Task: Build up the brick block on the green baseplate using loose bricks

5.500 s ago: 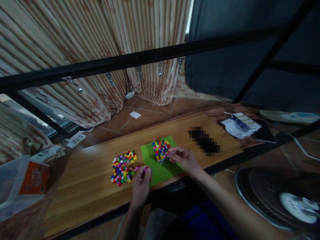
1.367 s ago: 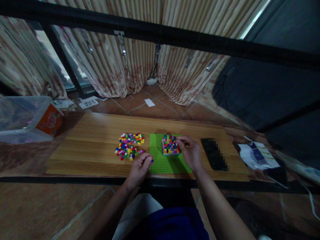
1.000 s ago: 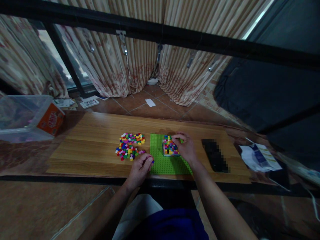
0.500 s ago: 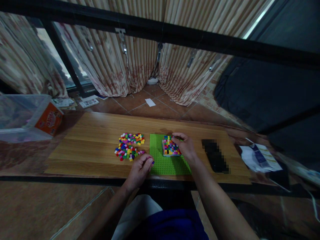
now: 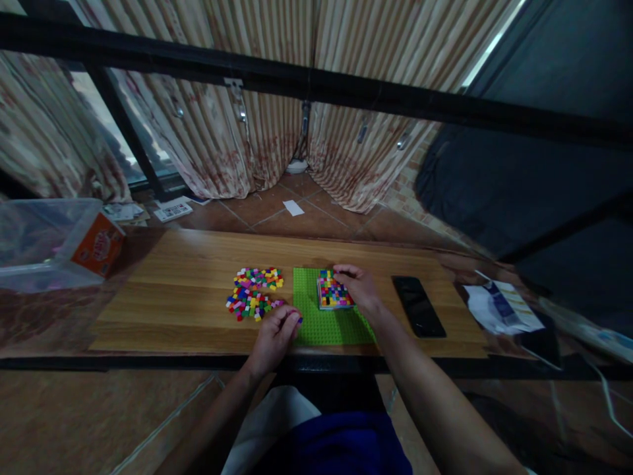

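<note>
A green studded baseplate (image 5: 329, 329) lies on the wooden tabletop in front of me. Built up on it is a square block of many-coloured toy bricks (image 5: 330, 290). My right hand (image 5: 362, 289) is at the block's far right corner, thumb and fingers closed at its top; what they pinch, if anything, is hidden. By the plate's left edge my left hand (image 5: 275, 335) is closed, with a small purple-blue brick (image 5: 299, 320) showing at the fingertips. Just left of that hand spreads a loose pile of small coloured bricks (image 5: 252, 300).
On the right of the wooden board (image 5: 163, 290) lies a black phone (image 5: 418, 307). A clear plastic bin (image 5: 44, 244) with an orange label stands far left. Papers (image 5: 504, 309) are at the far right. A dark rail (image 5: 316, 82) crosses above, before striped curtains (image 5: 267, 138).
The view has shifted slightly. Both hands stay nearly where they were, the right at the block's corner and the left closed beside the baseplate. The bricks look unchanged.
</note>
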Demonstrator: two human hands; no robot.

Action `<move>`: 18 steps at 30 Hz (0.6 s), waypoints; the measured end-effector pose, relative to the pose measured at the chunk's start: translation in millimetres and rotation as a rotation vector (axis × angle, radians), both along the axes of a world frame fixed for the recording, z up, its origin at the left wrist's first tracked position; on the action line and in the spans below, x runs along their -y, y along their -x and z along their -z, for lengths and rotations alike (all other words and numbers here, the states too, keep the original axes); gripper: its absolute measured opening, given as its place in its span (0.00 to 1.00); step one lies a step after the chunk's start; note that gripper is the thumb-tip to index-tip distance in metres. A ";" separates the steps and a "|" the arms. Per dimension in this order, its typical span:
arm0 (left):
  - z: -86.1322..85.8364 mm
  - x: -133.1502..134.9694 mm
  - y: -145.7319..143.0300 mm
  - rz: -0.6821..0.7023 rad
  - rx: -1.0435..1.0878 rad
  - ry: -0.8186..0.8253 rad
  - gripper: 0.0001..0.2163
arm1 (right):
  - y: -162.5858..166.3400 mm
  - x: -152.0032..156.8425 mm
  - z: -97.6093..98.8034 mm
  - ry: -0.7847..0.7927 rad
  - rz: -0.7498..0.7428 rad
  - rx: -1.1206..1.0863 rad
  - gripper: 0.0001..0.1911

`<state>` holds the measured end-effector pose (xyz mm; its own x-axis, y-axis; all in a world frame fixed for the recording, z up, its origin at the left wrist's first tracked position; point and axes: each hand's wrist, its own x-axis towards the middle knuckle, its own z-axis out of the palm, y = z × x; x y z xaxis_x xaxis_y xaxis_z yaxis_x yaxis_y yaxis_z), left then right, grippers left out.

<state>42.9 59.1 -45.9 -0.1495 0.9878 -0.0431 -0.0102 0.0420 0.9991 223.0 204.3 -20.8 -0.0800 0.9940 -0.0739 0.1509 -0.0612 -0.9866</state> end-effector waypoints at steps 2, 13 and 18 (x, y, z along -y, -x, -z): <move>-0.7 -0.1 -0.9 -0.017 0.034 0.000 0.12 | -5.3 5.4 -3.0 -0.099 0.075 0.021 0.20; 2.6 -0.9 -2.9 -0.087 0.082 -0.025 0.14 | 27.6 111.5 -27.0 -0.354 -0.154 0.303 0.10; 2.4 -0.3 0.3 -0.079 0.064 -0.047 0.17 | 50.8 123.8 -17.0 -0.279 -0.181 0.377 0.11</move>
<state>42.6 59.4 -48.4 -0.2258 0.9741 -0.0087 -0.0753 -0.0085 0.9971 172.1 80.5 -3.8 -0.2723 0.9526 0.1358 0.4839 0.2575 -0.8364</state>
